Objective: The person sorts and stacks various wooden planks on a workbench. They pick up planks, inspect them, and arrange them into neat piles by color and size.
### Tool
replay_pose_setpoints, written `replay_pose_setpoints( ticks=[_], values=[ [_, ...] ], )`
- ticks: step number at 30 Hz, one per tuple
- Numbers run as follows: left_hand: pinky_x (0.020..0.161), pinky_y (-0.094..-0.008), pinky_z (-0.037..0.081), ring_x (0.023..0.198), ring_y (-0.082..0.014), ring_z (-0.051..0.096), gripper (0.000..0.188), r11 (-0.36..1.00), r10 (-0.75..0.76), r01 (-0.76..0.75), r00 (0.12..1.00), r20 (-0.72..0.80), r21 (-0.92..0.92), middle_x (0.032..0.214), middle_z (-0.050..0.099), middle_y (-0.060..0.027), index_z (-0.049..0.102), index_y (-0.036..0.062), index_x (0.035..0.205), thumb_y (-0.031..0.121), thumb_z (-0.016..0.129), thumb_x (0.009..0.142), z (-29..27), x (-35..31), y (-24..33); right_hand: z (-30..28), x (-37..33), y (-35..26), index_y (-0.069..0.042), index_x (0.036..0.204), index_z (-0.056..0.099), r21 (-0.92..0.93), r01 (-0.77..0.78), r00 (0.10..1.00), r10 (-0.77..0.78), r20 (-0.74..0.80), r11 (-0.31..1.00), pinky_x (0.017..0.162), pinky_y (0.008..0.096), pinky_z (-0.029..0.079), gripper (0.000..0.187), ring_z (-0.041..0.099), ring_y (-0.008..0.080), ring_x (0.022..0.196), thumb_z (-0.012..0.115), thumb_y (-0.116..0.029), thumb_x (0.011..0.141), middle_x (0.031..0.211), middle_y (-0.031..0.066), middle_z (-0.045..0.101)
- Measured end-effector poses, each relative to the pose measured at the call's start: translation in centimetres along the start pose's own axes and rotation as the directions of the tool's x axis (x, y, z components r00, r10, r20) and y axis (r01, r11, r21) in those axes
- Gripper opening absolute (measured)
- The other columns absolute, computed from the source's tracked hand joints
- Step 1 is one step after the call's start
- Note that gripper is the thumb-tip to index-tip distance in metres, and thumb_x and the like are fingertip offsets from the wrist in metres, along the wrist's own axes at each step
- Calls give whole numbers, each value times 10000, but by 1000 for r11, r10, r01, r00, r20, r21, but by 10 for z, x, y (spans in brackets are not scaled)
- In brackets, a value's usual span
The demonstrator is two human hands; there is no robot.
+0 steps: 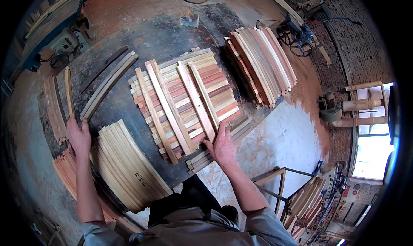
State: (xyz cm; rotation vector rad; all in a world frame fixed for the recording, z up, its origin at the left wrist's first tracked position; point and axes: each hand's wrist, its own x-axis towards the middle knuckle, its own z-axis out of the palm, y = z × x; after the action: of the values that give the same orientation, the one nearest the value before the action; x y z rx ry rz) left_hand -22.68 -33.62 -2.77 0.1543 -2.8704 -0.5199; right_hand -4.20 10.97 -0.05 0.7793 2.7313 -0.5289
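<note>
My left hand [79,136] grips the near end of a pair of long curved wooden slats [107,84] that lie on the dark round worktable [142,39]. My right hand [222,146] rests on the near ends of long pale slats [195,100] laid across a middle stack of short mixed red and pale wood pieces [217,84]. Beside my left hand sits a stack of curved pale slats [127,164] at the table's near edge.
Another stack of curved reddish and pale slats [262,65] lies at the table's far right. More slats lean at the left [56,112] and lower right [307,198]. A power tool [297,33], a motor [329,108] and sawdust-covered floor surround the table.
</note>
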Motion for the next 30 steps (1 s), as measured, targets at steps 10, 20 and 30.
replay_pose_setpoints(
  ticks=[10,20,30],
  values=[
    [850,-319,510,971,-205,595,413,784,17,185,948,319,-592,1115,590,-133,550,-32,1290,70,605,894,-26,-140,143,10,16,48,-12,1364,449,332,152,988,-135,-73,931,869,483,513,652,620,436,1057,680,-389,885,1153,298,622],
    [793,-267,505,881,-124,599,403,641,186,360,784,592,-678,1031,599,-78,531,-12,1312,-1,589,914,-26,-226,216,-39,-15,59,4,1058,580,930,-319,879,-310,363,185,518,279,486,319,586,155,601,439,-283,1055,833,101,656],
    [820,-295,531,915,-161,626,557,24,43,522,852,522,-853,1103,592,-111,350,-37,1419,20,593,921,-15,-249,250,-6,-104,4,-6,1345,502,713,320,774,-606,184,624,850,410,515,449,629,357,966,610,-119,924,1085,205,610]
  ],
)
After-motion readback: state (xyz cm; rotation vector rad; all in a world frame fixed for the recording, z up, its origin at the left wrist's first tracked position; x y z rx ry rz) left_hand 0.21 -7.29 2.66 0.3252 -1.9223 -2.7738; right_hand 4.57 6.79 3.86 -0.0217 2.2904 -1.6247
